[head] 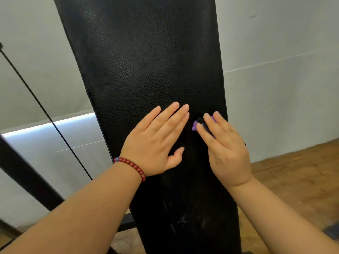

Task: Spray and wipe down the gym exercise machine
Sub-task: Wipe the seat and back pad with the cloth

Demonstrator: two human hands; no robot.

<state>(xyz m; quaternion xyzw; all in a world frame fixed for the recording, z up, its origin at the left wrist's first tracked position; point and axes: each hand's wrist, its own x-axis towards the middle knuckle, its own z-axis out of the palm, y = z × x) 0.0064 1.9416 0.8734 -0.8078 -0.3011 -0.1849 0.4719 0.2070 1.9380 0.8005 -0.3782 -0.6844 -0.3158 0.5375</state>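
Squarely filling the view, a long black padded bench back (146,61) of a gym machine rises at a tilt before a pale wall (275,43), its pebbled vinyl cover glinting, with faint wet streaks low down. At its left a thin black cable (45,112) slants across. Both hands press on the pad's lower middle. The left hand (157,142), a red bead bracelet (132,166) at its wrist, lies open and flat, fingers spread, bracing. The right hand (225,149) is loosely spread over a small purple cloth (194,125), pinning it to the vinyl near the right edge. The pad looks firm yet cushioned and likely slick when damp; the soft, light cloth is best held under the flat fingers.
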